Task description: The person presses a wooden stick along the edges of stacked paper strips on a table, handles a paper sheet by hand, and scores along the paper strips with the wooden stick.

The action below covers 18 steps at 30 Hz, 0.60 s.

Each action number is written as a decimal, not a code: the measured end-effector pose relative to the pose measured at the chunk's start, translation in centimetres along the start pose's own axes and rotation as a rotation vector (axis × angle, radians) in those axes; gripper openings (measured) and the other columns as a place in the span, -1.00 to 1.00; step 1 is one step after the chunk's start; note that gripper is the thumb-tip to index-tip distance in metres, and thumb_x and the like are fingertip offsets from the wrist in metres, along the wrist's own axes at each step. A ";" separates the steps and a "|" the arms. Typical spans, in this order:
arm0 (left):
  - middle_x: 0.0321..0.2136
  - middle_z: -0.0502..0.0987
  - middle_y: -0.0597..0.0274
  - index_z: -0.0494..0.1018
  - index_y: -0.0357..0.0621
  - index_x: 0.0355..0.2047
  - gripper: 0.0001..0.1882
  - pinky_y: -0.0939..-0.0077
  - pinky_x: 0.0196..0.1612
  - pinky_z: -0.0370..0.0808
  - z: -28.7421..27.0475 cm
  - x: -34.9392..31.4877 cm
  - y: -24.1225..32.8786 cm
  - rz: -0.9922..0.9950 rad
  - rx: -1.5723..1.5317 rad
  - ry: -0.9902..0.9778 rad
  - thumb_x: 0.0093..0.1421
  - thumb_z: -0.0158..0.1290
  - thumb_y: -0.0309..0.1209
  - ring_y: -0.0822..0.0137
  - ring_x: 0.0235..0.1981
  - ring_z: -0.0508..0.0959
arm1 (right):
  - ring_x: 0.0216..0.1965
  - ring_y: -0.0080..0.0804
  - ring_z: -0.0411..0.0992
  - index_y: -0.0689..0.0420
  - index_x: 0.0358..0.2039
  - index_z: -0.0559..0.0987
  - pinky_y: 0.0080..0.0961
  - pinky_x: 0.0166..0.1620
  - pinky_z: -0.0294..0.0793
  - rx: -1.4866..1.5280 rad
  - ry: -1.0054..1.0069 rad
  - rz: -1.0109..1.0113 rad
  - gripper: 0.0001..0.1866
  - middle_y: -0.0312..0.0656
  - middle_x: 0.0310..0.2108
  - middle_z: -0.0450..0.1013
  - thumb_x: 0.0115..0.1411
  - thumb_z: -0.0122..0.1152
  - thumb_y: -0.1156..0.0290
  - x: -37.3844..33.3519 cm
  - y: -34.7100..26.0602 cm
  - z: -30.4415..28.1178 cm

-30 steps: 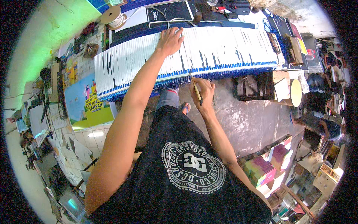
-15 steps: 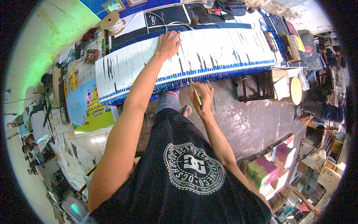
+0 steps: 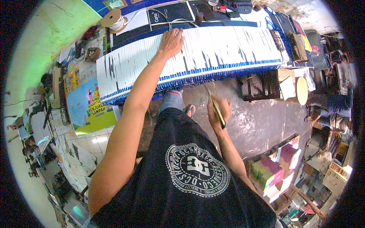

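- Since the earlier frames, the right hand (image 3: 221,108) has drawn back from the near edge of the long row of white-edged book blocks (image 3: 224,45), shifting nearer the wearer's body and a little to the right; half a second ago, its tool reached that edge.
- That hand is closed around a slim knife-like tool (image 3: 217,113) with a gold-coloured handle and dark butt. Its thin tip points toward the row, apart from it; motion blurs hand and tip.
- Palm down, the left hand (image 3: 172,43) lies on top of the row, left of its middle, with fingertips at the far edge. Its fingers are loosely extended, clasping nothing visible; how hard they press, I cannot tell.
- White strips stand packed side by side along the row, with dark gaps between some of them and blue ends along the near edge.
- Beyond the row's left part sits a spool (image 3: 114,21) wound with white cord; beyond its middle stands a small brown cylinder (image 3: 199,17), and farther beyond, to the right, lies a black pouch (image 3: 241,6).
- Left of the row lies a blue and green printed poster (image 3: 90,108).
- On the near side of the row's right end are a dark wooden frame (image 3: 260,86) and a yellow oval panel (image 3: 302,91).
- Nearer the wearer than the row, a sandalled foot (image 3: 191,110) rests on the grey floor (image 3: 258,121).
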<state>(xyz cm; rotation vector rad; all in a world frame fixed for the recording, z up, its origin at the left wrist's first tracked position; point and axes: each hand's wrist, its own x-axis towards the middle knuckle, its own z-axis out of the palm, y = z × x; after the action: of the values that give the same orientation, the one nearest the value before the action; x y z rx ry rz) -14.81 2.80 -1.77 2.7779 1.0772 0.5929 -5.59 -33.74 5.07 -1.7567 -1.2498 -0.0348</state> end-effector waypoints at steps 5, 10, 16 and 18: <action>0.15 0.44 -0.01 0.37 -0.13 0.26 -0.51 -0.04 0.34 0.24 0.4 0.1 0.2 0.025 0.005 -0.007 0.44 -0.10 -0.15 0.01 0.22 0.43 | -0.34 -0.33 0.58 0.07 -0.23 0.69 -0.37 -0.05 0.37 0.053 0.086 -0.092 -0.80 -0.21 -0.31 0.65 0.10 0.44 0.53 7.6 -0.5 6.0; 0.18 0.43 -0.04 0.36 -0.14 0.29 -0.50 -0.03 0.32 0.25 -0.2 -0.3 0.8 0.014 0.036 0.004 0.44 -0.09 -0.18 0.00 0.21 0.44 | -0.21 -0.33 0.57 0.05 -0.15 0.68 -0.34 -0.07 0.28 0.062 -0.026 -0.111 -0.73 -0.24 -0.24 0.65 0.09 0.42 0.46 8.7 1.0 10.7; 0.21 0.42 -0.04 0.34 -0.14 0.30 -0.50 -0.05 0.37 0.20 -0.5 -0.3 0.5 -0.006 0.014 -0.024 0.45 -0.12 -0.18 0.00 0.26 0.41 | -0.21 -0.29 0.57 0.05 -0.17 0.68 -0.32 -0.07 0.28 0.011 -0.092 -0.095 -0.75 -0.22 -0.25 0.65 0.09 0.39 0.44 7.8 1.5 11.0; 0.19 0.43 -0.03 0.36 -0.14 0.29 -0.50 -0.02 0.36 0.22 -0.5 -0.4 0.8 -0.008 0.028 -0.006 0.44 -0.10 -0.18 0.01 0.24 0.42 | -0.27 -0.32 0.57 0.08 -0.23 0.70 -0.31 -0.13 0.25 0.000 -0.147 -0.108 -0.84 -0.24 -0.33 0.65 0.15 0.38 0.41 7.1 1.3 10.1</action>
<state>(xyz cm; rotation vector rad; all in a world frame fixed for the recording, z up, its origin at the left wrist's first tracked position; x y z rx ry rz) -14.78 1.95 -1.23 2.7954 1.1034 0.5734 -5.88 -21.63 2.21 -1.7151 -1.4505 0.0331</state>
